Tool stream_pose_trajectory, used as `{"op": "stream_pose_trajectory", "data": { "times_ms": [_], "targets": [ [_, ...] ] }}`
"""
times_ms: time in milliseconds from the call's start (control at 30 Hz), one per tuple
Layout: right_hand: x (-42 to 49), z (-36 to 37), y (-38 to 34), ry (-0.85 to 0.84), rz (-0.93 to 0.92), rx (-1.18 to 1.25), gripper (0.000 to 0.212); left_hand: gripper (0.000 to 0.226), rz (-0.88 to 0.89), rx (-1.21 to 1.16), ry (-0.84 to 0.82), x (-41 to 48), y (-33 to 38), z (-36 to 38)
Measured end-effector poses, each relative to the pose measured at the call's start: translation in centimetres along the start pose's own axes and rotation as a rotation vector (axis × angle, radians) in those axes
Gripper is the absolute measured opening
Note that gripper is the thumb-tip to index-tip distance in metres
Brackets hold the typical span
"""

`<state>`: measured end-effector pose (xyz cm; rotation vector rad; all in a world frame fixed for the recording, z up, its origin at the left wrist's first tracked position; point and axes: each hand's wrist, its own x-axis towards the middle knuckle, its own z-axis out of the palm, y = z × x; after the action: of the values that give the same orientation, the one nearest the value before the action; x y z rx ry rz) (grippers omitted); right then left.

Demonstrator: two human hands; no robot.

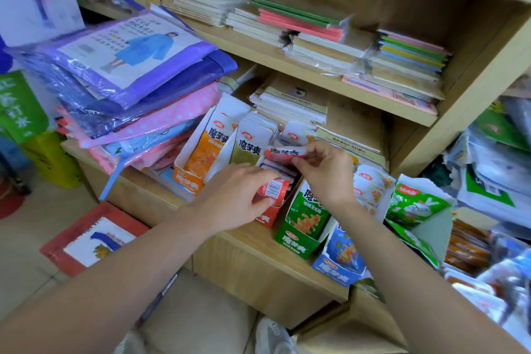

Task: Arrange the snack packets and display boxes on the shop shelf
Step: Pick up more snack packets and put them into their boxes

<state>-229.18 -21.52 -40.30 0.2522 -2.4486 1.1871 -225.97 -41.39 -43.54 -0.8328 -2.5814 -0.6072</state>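
A pale wooden shop shelf (247, 250) carries stacked notebooks (301, 23) above and a row of snack display boxes along its lower ledge, with bagged raincoats (120, 66) piled to the left. The step in hand looks like filling the red display box (268, 214): the left hand (238, 195) presses fingers against the red packets (273, 188) already standing in it, steadying them, while the right hand (324, 169) pinches one red snack packet (283, 152) between thumb and fingertips, just above the box's back. Next, probably, that packet slides down behind the others, needing a gap held open
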Motion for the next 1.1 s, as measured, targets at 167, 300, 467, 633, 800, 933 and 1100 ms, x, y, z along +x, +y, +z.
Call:
{"op": "stream_pose_trajectory", "data": {
  "times_ms": [167,300,467,633,800,933,1100],
  "targets": [
    [-0.4,0.8,-0.6,-0.048,-0.073,-0.048,0.008,0.032,0.022,-0.046,0.026,-0.5,-0.1,-0.2],
    [-1.0,0.3,0.3,-0.126,-0.266,-0.282,0.014,0.015,0.063,-0.049,0.075,-1.1,-0.2,-0.6],
    [-0.4,0.0,-1.1,-0.071,-0.465,-0.220,0.029,0.022,0.080,-0.070,0.101,-1.6,-0.2,-0.7],
    [0.8,1.6,0.4,-0.110,-0.463,-0.419,0.018,0.029,0.096,-0.100,0.108,-2.2,-0.7,-0.6],
    [0.6,0.3,0.3,-0.289,-0.257,-0.378,0.042,0.020,0.076,-0.081,0.208,-2.3,-1.2,-0.8],
    [-1.0,-2.3,-0.2,-0.293,-0.065,0.071,0.046,0.013,-0.148,-0.327,0.253,-1.5,-1.2,-1.1],
    [-2.1,-2.1,-1.1,-0.527,0.039,0.219,0.028,0.007,-0.323,-0.494,0.440,1.3,0.1,-3.1]
  ]
}}
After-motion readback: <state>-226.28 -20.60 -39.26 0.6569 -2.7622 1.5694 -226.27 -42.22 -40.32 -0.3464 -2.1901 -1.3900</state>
